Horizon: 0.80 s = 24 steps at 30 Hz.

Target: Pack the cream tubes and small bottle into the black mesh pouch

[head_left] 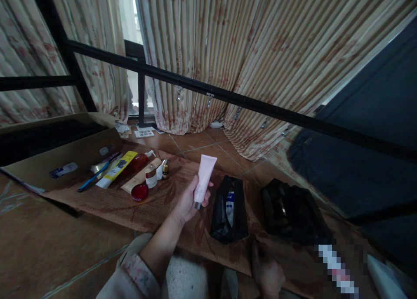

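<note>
My left hand (189, 200) is closed around a pale pink squeeze tube (206, 175), its flat end up and its silvery cap down. To the right of it, an upright black mesh pouch (219, 218) gapes at the top, with a blue-and-white tube (230, 208) inside. My right hand (267, 271) is low at the front edge of the cloth-covered bench (192, 242), just right of that pouch. It lies in shadow with most fingers hidden, so I cannot tell whether it grips anything. A second black bag (293, 212) rests farther right.
Left on the bench lie a yellow-and-white tube (119, 169), a blue toothbrush (94, 177), a beige tube (138, 179), a red pump bottle (140, 160), a white jar (151, 177), a red round container (140, 192) and small bottles. A cardboard box (84, 156) stands behind. A black rail (195, 86) crosses above.
</note>
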### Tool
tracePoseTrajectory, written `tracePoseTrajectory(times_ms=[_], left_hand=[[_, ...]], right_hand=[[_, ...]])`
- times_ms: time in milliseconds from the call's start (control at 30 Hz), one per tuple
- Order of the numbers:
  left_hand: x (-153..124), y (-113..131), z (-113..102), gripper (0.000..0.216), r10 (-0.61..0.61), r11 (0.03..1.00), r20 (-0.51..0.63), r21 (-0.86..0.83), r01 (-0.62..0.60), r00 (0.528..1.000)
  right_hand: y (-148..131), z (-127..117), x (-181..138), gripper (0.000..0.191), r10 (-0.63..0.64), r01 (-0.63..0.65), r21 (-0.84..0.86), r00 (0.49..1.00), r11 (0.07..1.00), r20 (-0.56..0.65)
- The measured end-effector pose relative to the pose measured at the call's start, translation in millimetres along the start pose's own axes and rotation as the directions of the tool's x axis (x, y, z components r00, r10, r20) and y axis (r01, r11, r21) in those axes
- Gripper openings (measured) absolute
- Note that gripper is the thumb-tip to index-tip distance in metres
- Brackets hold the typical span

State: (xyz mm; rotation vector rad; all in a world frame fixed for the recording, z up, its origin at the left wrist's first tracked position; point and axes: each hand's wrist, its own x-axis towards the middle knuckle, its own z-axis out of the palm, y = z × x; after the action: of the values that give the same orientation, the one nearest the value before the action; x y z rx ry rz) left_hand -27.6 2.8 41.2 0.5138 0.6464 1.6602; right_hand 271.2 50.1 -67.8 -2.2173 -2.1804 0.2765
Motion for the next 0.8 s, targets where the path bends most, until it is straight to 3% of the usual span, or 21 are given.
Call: tracePoseTrajectory(times_ms=[300, 800], left_hand=[[4.3, -14.9, 1.1, 0.051, 0.063, 0.995, -0.067, 0.088, -0.057, 0.996], [8.4, -23.9, 0.6, 0.045, 0.049, 0.994, -0.141, 0.105, -0.034, 0.989]], right_hand=[[-1.8, -0.7, 0.3, 0.059, 0.030, -0.029, -0.005, 0.999, 1.000, 0.015], [-5.7, -3.5, -2.4, 0.054, 0.033, -0.034, -0.030, 0.999, 0.999, -0.022]])
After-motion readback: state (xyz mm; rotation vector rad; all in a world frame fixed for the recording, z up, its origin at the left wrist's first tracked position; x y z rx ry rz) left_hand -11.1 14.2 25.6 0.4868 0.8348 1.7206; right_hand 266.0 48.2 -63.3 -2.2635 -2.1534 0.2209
